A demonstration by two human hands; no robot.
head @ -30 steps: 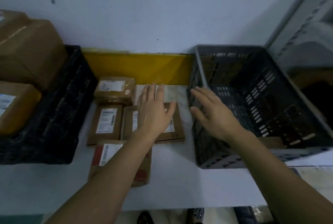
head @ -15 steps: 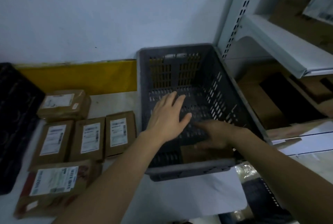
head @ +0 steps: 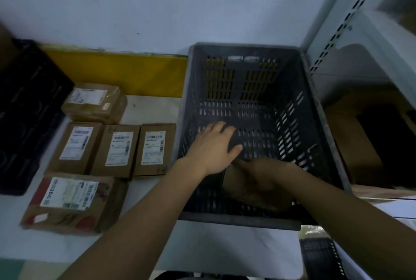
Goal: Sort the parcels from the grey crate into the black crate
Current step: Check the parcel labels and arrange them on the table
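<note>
Fingers of both hands reach into the grey crate (head: 315,104), left hand (head: 213,147) flat, right hand (head: 263,178) on a brown parcel (head: 234,180).

- The grey crate (head: 249,90) stood upright, slotted walls, with one brown parcel (head: 234,180) at its near wall.
- The black crate (head: 24,108) stood well left of it.
</note>
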